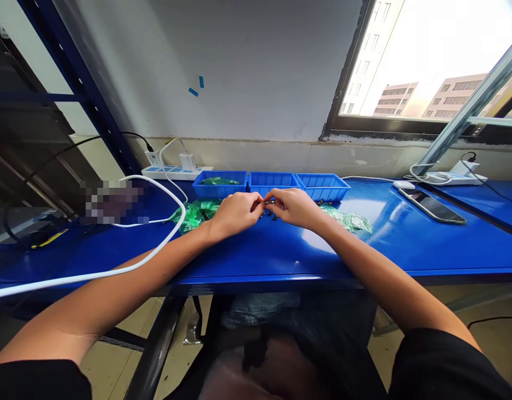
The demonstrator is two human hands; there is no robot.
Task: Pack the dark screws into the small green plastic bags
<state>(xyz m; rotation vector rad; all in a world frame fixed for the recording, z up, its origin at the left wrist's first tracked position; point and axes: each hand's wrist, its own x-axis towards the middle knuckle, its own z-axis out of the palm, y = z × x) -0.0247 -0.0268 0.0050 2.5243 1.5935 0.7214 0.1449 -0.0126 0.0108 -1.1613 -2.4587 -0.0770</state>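
Note:
My left hand (238, 214) and my right hand (295, 208) meet fingertip to fingertip just above the blue table. Both are closed in a pinch around a small, shiny, dark metallic piece (266, 203), too small and too covered to name. Several tiny dark parts (276, 217) lie on the table below and behind the fingers. A green plastic bag (194, 216) with something dark on it lies left of my left hand. Past my right wrist is a clear greenish plastic bag (356, 220).
Three blue bins, left (197, 188), middle (275, 182) and right (327, 189), line the back; the left one holds green plastic. A white cable (156, 253) loops across my left forearm. A phone (433, 206) lies right, near a power strip (456, 175). Another power strip (172, 172) sits back left.

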